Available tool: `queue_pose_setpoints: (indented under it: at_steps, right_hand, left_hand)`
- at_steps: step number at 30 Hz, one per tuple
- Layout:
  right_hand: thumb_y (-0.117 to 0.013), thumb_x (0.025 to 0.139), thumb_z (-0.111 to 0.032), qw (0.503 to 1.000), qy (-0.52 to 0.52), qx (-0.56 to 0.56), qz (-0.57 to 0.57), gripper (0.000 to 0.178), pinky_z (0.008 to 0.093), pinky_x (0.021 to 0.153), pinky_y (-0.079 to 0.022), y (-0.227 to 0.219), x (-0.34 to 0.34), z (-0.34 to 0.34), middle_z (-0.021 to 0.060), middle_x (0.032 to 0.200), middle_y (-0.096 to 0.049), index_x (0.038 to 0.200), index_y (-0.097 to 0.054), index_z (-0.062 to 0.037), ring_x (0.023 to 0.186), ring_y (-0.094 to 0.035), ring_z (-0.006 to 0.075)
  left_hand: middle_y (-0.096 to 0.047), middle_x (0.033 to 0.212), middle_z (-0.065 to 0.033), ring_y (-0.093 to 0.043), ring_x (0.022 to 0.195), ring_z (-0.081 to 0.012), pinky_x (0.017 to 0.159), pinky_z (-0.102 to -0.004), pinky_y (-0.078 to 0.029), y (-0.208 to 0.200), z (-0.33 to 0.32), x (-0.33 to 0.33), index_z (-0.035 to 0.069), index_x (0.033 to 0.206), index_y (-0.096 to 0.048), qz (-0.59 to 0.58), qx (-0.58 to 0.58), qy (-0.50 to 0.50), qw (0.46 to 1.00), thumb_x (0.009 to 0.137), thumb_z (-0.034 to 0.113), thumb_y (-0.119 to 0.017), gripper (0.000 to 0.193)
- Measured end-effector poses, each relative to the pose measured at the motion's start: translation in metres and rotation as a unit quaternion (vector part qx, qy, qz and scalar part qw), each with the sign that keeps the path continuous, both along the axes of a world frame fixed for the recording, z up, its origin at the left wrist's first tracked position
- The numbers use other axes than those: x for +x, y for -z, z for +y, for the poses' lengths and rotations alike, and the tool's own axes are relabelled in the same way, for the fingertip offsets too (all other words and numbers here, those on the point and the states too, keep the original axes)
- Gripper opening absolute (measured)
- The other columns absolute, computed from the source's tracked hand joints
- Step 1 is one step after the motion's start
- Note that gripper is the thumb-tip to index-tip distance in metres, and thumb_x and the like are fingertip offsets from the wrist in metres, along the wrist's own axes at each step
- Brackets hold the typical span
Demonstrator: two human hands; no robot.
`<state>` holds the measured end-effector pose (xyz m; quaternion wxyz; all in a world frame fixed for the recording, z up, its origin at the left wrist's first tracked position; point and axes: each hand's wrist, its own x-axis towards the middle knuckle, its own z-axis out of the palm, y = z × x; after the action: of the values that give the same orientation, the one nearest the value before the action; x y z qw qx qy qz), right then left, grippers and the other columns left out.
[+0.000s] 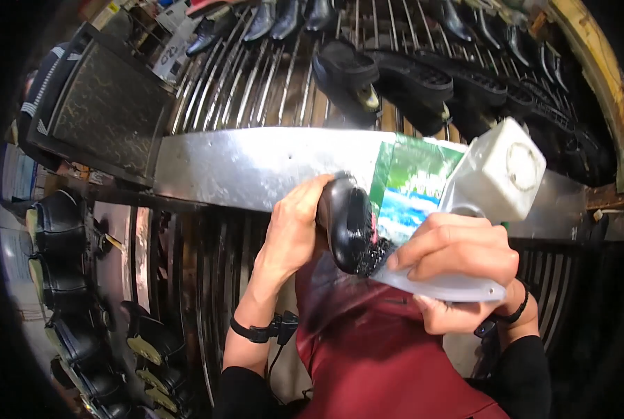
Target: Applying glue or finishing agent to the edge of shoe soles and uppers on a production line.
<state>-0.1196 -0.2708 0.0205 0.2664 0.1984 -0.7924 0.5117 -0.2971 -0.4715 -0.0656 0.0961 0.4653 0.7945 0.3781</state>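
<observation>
My left hand is closed around a black shoe, which is tilted up with its sole side turned toward my right hand. In my right hand is a brush with a pale, translucent plastic handle, and its dark bristles touch the shoe's edge near the lower end. Just beyond my right hand stands a white plastic container with a boxy end. A green and blue printed packet lies between the shoe and that container. The fingertips of my left hand are partly hidden behind the shoe.
A metal ledge runs across in front of me. Beyond it, a rack of metal rods carries several black shoes. More shoes fill a rack at the left. A dark framed panel stands at the upper left.
</observation>
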Motion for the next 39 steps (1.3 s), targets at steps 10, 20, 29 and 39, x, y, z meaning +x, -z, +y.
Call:
queue_pose_setpoints:
  at_steps: [10,20,29,39]
  right_hand:
    - [-0.078,0.082,-0.005,0.963,0.15,-0.16,-0.158,0.021,0.0307,0.078,-0.058,0.126,0.003,0.023,0.0128,0.098,-0.078,0.1,-0.075,0.0052,0.087,-0.073,0.0161]
    - [-0.075,0.101,-0.006,0.814,0.523,-0.226,-0.107,0.014,0.0246,0.052,-0.048,0.136,0.104,0.001,0.0109,0.095,-0.07,0.107,-0.073,0.0069,0.06,-0.064,0.0116]
    - [-0.071,0.106,-0.017,0.692,0.473,-0.533,-0.115,0.024,0.0272,0.042,-0.05,0.146,0.097,-0.001,0.009,0.073,-0.069,0.095,-0.071,0.0044,0.054,-0.066,0.0156]
    - [-0.069,0.096,-0.01,0.751,0.192,-0.613,-0.152,0.015,0.0306,0.046,-0.048,0.089,0.068,0.023,0.0147,0.085,-0.074,0.093,-0.071,0.004,0.056,-0.064,0.0183]
  left_hand:
    - [-0.076,0.115,-0.0085,-0.071,0.109,-0.0211,0.104,-0.0397,-0.055,0.067,0.002,-0.067,-0.001,0.138,-0.064,-0.257,0.126,-0.008,0.958,0.056,-0.009,-0.095,0.088]
    - [-0.067,0.134,-0.0296,-0.072,0.116,-0.0384,0.11,-0.0475,-0.055,0.099,-0.052,0.048,-0.017,0.147,-0.048,-0.559,0.354,-0.116,0.741,0.069,0.006,-0.083,0.089]
    - [-0.071,0.132,-0.0274,-0.072,0.122,-0.0332,0.113,-0.0438,-0.053,0.09,-0.057,0.091,-0.016,0.14,-0.06,-0.577,0.228,-0.071,0.781,0.062,0.0,-0.087,0.084]
    - [-0.072,0.128,-0.0284,-0.073,0.118,-0.034,0.111,-0.0436,-0.054,0.063,-0.051,0.098,-0.019,0.137,-0.06,-0.587,0.193,-0.031,0.786,0.064,0.012,-0.088,0.084]
